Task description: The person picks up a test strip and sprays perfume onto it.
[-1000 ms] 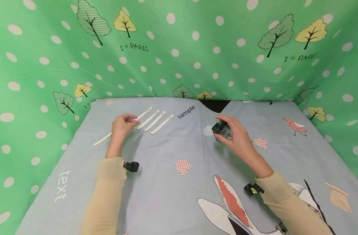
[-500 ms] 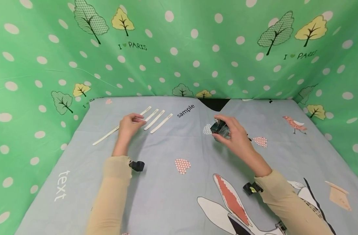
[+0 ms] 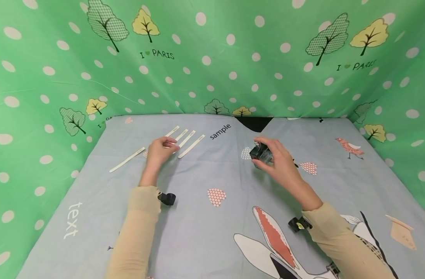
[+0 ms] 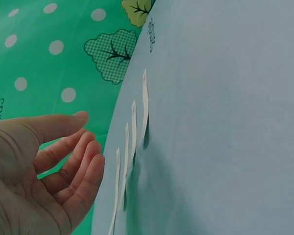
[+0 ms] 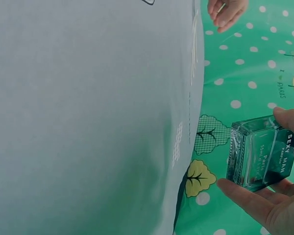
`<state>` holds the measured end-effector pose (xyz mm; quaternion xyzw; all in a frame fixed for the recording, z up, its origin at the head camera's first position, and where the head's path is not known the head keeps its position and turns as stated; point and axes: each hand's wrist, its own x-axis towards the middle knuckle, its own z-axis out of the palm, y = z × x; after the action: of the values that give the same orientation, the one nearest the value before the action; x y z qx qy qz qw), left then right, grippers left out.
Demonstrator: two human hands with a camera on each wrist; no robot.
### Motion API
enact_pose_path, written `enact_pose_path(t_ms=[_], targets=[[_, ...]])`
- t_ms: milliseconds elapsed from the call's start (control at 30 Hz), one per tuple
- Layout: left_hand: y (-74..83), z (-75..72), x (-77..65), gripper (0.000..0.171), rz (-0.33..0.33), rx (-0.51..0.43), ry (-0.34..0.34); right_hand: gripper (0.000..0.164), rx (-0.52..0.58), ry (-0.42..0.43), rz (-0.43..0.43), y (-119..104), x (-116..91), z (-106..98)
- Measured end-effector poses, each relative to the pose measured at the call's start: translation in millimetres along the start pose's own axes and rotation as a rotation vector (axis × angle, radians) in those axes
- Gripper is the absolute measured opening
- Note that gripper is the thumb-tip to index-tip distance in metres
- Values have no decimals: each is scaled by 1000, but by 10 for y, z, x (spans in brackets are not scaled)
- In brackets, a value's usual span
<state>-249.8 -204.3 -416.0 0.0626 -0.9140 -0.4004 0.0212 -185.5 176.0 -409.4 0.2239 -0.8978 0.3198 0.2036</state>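
My right hand (image 3: pixel 283 164) holds a dark green glass perfume bottle (image 3: pixel 261 154) above the cloth, thumb and fingers on its opposite sides. The right wrist view shows the lettering on the bottle (image 5: pixel 262 154), which is turned on its side there. My left hand (image 3: pixel 159 152) hovers over a row of narrow white paper test strips (image 3: pixel 192 146), partly hiding some of them. In the left wrist view the left hand (image 4: pixel 54 171) has loosely bent fingers with nothing between them, beside the strips (image 4: pixel 145 107). One more test strip (image 3: pixel 126 159) lies apart, left of the hand.
A grey-blue printed cloth (image 3: pixel 195 228) covers the table. Behind it and at both sides hangs a green dotted curtain (image 3: pixel 198 77). Each wrist carries a small black camera, one (image 3: pixel 167 199) on the left and one (image 3: pixel 299 224) on the right.
My left hand has moved rightward over the row of strips, uncovering the whole of the separate strip at left. The right hand holds the bottle in nearly the same place.
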Motion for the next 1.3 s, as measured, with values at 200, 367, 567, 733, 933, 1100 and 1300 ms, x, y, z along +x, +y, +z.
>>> enact_pose_path(t_ms=[200, 367, 567, 733, 933, 1100, 1300], targets=[[-5, 64, -9, 30, 20, 1, -2, 63, -1, 1, -5, 1, -2, 4], [-23, 117, -19, 30, 15, 11, -12, 63, 2, -1, -3, 2, -5, 5], [-21, 151, -39, 30, -14, 12, -30, 63, 3, -9, 7, 2, -10, -2], [-34, 184, -52, 30, -8, 20, -44, 63, 2, -12, 14, 2, -14, -7], [-51, 215, -70, 28, -16, 24, -37, 63, 4, -13, 7, -7, -14, -3], [-71, 240, -83, 26, -21, 21, -40, 63, -7, -14, 1, -7, -14, 6], [-86, 291, -65, 25, -28, 39, -44, 64, -12, -21, 8, -7, -13, 7]])
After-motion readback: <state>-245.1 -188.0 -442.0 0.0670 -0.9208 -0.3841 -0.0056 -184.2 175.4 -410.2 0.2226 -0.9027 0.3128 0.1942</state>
